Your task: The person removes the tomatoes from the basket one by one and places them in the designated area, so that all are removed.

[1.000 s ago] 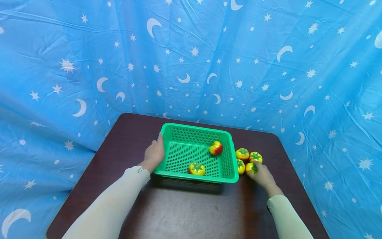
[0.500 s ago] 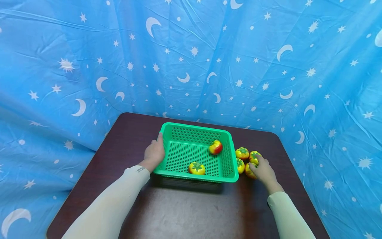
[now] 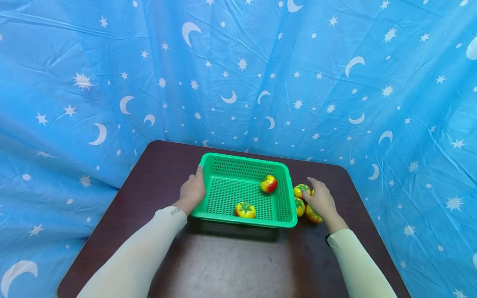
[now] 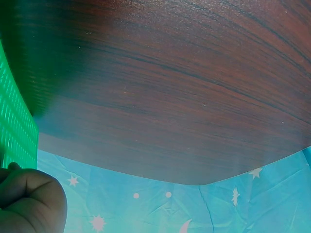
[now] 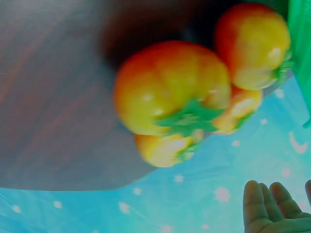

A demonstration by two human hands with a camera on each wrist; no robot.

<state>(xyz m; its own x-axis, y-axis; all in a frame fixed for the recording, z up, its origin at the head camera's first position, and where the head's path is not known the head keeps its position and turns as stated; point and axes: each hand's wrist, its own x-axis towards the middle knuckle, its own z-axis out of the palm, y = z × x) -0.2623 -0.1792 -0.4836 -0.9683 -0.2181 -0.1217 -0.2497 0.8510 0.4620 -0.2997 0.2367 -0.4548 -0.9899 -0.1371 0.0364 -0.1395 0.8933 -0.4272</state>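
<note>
My left hand [image 3: 192, 192] grips the left rim of a green plastic basket [image 3: 238, 221], its curled fingers also showing at the basket wall in the left wrist view. Inside the basket sit a yellow tomato with a green leafy top [image 3: 245, 210], near the front, and a red-and-yellow fruit [image 3: 269, 184] lying on its side at the right. Several similar yellow-red tomatoes [image 5: 172, 87] are bunched on the table against the basket's right side. Over them hovers my right hand [image 3: 321, 202], fingers straight and holding nothing; it partly hides the bunch in the head view.
The dark wood-grain table [image 3: 238, 260] has rounded corners. Behind and at both sides hangs a blue curtain [image 3: 238, 82] with white moons and stars. The basket's right wall [image 5: 300, 48] stands close by the tomatoes.
My right hand has come off the front-right tomato and moved forward and left over the bunch, its fingers straightening. The left hand and the basket stay where they were.
</note>
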